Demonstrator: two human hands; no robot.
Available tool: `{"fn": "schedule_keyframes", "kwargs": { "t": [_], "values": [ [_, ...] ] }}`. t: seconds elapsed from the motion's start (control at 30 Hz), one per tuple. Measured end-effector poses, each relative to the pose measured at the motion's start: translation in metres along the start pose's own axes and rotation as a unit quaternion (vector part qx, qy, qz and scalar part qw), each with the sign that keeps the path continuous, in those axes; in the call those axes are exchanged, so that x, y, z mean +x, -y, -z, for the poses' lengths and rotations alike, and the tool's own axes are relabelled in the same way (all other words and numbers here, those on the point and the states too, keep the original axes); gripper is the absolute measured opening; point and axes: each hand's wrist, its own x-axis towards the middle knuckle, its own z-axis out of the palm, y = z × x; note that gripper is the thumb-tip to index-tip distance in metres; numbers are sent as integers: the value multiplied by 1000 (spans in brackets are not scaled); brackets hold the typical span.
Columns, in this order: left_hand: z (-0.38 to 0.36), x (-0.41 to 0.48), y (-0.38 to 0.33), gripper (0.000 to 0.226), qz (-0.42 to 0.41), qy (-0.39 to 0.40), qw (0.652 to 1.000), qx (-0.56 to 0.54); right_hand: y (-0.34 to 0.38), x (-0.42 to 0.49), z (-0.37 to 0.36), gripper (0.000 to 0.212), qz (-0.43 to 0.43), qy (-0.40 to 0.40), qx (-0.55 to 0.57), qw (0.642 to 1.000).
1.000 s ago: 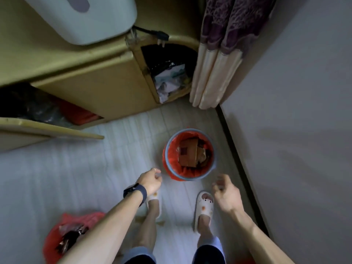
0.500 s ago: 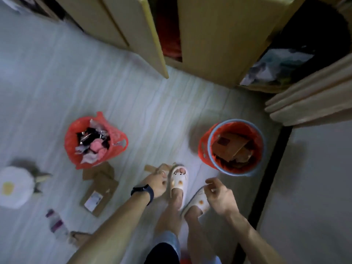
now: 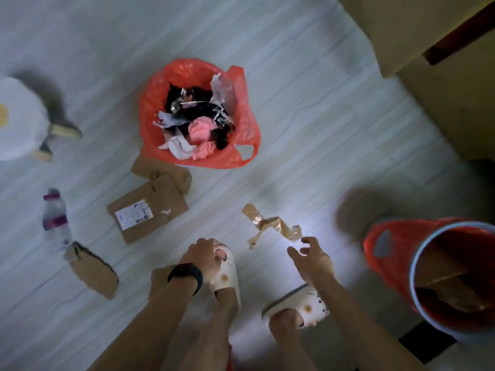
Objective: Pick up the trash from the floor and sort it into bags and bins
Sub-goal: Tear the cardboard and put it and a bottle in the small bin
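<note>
A strip of brown cardboard with shiny tape point(image 3: 270, 225) lies on the floor just ahead of my right hand point(image 3: 310, 259), whose fingers are spread and loosely curled, holding nothing. My left hand point(image 3: 202, 257), with a black wristband, hangs curled over my left slipper and holds nothing I can see. A red bag point(image 3: 242, 108) full of wrappers and pink scraps stands ahead. At the right edge stands a bin with a red liner point(image 3: 388, 245), with cardboard inside. Flat cardboard with a label point(image 3: 147, 210), a torn piece point(image 3: 92, 269) and a plastic bottle point(image 3: 55, 215) lie to the left.
A white stool point(image 3: 18, 121) with wooden legs stands at the far left. A yellowish cabinet point(image 3: 434, 49) fills the upper right corner. My feet in white slippers point(image 3: 227, 274) stand between my hands. The pale floor point(image 3: 308, 116) stretches between the bag and the cabinet.
My view has swung left and down, so the red bag sits at centre and the bin at the right edge. My right hand has opened its fingers towards the taped cardboard strip.
</note>
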Motion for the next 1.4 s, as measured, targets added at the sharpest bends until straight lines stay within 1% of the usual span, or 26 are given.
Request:
{"fn": "schedule_keyframes", "kwargs": {
  "t": [0.1,0.17,0.23,0.3,0.37,0.43,0.47,0.53,0.6,0.67,0.7,0.8,0.87,0.9,0.93,0.97,1.0,1.03,1.07,1.1,1.13,1.17,1.23,1.27,1.33,1.4],
  "values": [
    [-11,58,38,59,-1,-20,1000,19,17,61,-48,64,-10,8,-37,999],
    [-17,96,55,63,-13,-33,998,49,26,97,-77,64,7,8,-61,998],
    [-30,134,71,66,-24,-46,997,57,32,138,-110,68,25,0,-79,997],
    [-38,161,78,67,-40,-57,996,51,34,168,-131,68,36,-18,-126,991],
    [-48,183,84,67,-60,-82,994,40,35,190,-152,62,51,-70,-152,985],
    [-57,199,95,64,-67,-115,990,38,42,201,-172,52,107,-120,-157,974],
    [-60,205,100,63,-74,-135,987,42,48,204,-180,45,146,-121,-160,969],
    [-67,211,114,65,-88,-166,982,32,62,209,-195,33,233,-95,-177,951],
    [-72,210,125,73,-100,-180,978,21,75,214,-206,26,312,-72,-243,916],
    [-74,210,128,77,-122,-178,976,33,82,225,-209,24,360,-60,-302,881],
    [-78,209,130,77,-129,-180,975,35,85,227,-208,25,367,-51,-330,868],
    [-72,220,141,71,-152,-212,965,27,120,223,-200,30,402,-36,-421,812],
    [-70,219,145,65,-150,-247,957,13,147,214,-201,34,423,-25,-465,777],
    [-66,218,144,62,-149,-252,956,4,160,208,-202,35,430,-23,-469,771],
    [-62,217,144,57,-144,-257,955,-12,174,202,-206,32,448,-28,-486,750],
    [-61,215,145,51,-133,-266,954,-34,186,194,-210,26,474,-31,-505,721],
    [-61,213,148,44,-124,-283,949,-59,196,183,-214,21,498,-36,-536,681],
    [-61,210,150,36,-119,-325,934,-85,206,171,-214,20,528,-47,-554,642],
    [-61,207,154,27,-120,-381,910,-108,215,157,-210,19,568,-64,-552,607],
    [-61,206,159,17,-114,-429,887,-129,224,142,-202,19,616,-84,-524,582],
    [-65,207,167,11,-96,-465,868,-149,231,123,-192,17,665,-101,-474,568],
    [-66,204,174,8,-73,-482,857,-166,240,102,-179,15,712,-119,-403,563],
    [-70,200,190,12,-16,-478,858,-187,260,74,-152,11,768,-155,-260,564],
    [-70,198,197,17,10,-473,861,-189,273,62,-137,10,775,-176,-208,570],
    [-69,195,208,32,56,-442,874,-193,302,49,-112,8,761,-236,-132,589],
    [-66,194,215,52,76,-391,894,-202,328,55,-92,8,727,-289,-108,614]
  ]
}}
